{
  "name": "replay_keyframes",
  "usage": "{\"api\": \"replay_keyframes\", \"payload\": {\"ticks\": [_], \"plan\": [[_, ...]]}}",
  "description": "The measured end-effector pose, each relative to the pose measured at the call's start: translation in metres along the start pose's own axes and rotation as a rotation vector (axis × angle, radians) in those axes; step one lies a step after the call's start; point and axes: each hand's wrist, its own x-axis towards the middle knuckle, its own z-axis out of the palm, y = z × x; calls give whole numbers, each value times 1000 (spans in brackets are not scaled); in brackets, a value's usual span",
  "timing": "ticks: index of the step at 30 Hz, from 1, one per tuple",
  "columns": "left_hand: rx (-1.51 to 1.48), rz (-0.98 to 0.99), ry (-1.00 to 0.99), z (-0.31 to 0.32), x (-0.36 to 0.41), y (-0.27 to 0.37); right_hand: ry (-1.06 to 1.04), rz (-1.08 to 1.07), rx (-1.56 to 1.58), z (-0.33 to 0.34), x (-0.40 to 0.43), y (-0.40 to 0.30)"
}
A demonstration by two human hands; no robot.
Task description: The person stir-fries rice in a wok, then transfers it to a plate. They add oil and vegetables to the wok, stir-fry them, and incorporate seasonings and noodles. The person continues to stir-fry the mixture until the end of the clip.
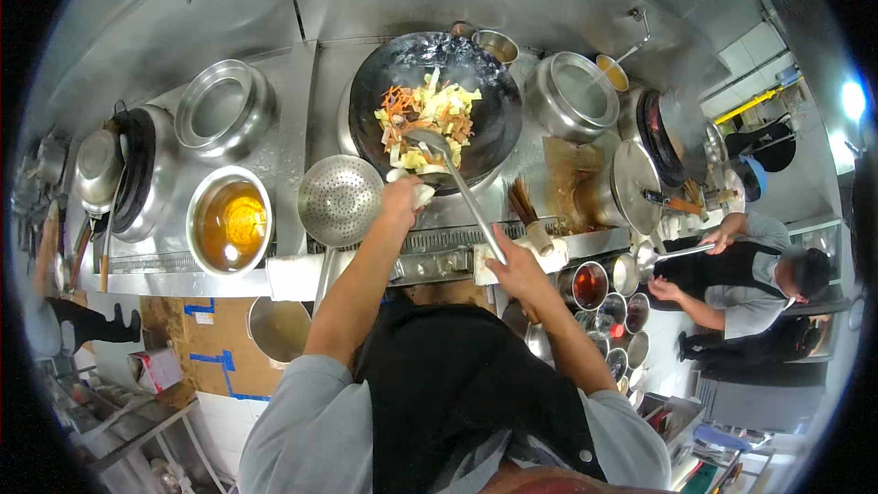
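Observation:
A dark wok (495,120) sits on the range before me. In it lie chopped pale cabbage, shredded carrot and brown pieces, a vegetable stir-fry (439,110). My left hand (403,197) grips a folded white cloth (423,196) at the wok's near rim; whatever part of the wok is beneath the cloth is hidden. My right hand (518,266) holds the long handle of a metal ladle (473,206). The ladle's bowl is inside the wok, against the near side of the food. Left of the wok, a perforated strainer (341,200) lies beside my left forearm.
A bowl of amber oil (230,219) stands at left. A bamboo wok brush (529,216) lies right of the wok, with a metal pot (575,97) behind it. Sauce containers (590,286) crowd the lower right. Another person (744,274) works at right, holding a ladle.

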Motion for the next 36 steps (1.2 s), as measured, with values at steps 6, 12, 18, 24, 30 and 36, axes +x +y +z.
{"api": "replay_keyframes", "payload": {"ticks": [6,12,18,24,30,36], "plan": [[-139,160,33,-45,-59,-44,141,86,-110,-38,50,-7],[-249,176,66,-34,-155,-28,-74,23,446,-58,-47,-10],[-318,294,-404,-35,-49,-7,-99,-178,59,-76,-17,26],[28,398,-81,-50,-78,-80,55,-81,70,-94,16,50],[-369,314,-125,0,-64,-43,319,-221,345,-22,-26,96],[-6,230,81,0,-88,-5,380,-285,463,46,18,133]]}}
